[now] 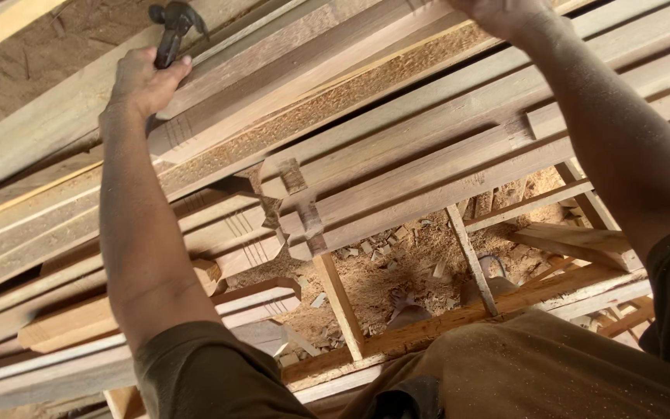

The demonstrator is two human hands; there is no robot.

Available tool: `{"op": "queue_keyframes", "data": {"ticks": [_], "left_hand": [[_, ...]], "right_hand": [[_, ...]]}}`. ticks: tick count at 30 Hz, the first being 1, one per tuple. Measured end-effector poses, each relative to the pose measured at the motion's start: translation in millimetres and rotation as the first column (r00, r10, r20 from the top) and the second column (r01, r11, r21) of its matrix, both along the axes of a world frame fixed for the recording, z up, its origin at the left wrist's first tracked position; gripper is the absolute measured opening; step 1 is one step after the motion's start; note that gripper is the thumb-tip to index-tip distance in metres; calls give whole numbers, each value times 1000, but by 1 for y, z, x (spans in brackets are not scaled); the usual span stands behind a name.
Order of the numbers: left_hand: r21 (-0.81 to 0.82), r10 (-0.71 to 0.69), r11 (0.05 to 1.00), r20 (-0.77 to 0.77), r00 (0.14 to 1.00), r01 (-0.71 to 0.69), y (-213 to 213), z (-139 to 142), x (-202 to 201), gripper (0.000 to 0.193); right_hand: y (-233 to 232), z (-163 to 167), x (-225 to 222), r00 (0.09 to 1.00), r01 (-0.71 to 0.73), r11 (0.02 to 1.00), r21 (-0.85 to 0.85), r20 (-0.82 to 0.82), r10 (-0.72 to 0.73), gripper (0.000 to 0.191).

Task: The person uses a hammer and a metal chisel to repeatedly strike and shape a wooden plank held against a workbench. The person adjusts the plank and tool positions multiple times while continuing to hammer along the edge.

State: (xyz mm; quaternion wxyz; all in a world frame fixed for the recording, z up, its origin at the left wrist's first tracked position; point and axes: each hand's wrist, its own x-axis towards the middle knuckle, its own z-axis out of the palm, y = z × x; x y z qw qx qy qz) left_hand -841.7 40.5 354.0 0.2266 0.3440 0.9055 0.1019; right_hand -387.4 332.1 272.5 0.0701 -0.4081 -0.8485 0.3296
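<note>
My left hand (143, 80) is closed around the handle of a dark claw hammer (174, 27), raised near the top left over a stack of long wooden beams (366, 85). My right hand (498, 13) reaches to the top edge of the view and rests on the same stack; its fingers are cut off by the frame. Just below the hands, several beams with cut joints and notches (292, 209) lie side by side. Pencil lines mark some of them.
A wooden frame of thin slats (471, 256) stands below the beams over a floor covered in sawdust and wood chips (385, 271). My feet (409, 309) show through the frame. More planks (56, 326) are piled at the lower left.
</note>
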Motion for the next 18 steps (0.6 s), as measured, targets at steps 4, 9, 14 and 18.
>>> {"op": "queue_keyframes", "data": {"ticks": [4,9,14,18], "left_hand": [[31,-43,999,60,997,41,-11,17,11,32],[-38,-79,996,-26,997,78,-39,39,39,33],[33,-160,986,-117,980,165,-72,41,72,38],[200,-282,911,-336,899,360,-92,14,99,42]], "right_hand": [[5,-19,8,987,164,979,-120,17,-163,51],[7,-40,14,934,356,885,-300,141,-328,64],[-60,-26,-4,691,144,556,-819,-320,-649,50],[-106,-22,-45,540,5,441,-898,-369,-757,39]]}}
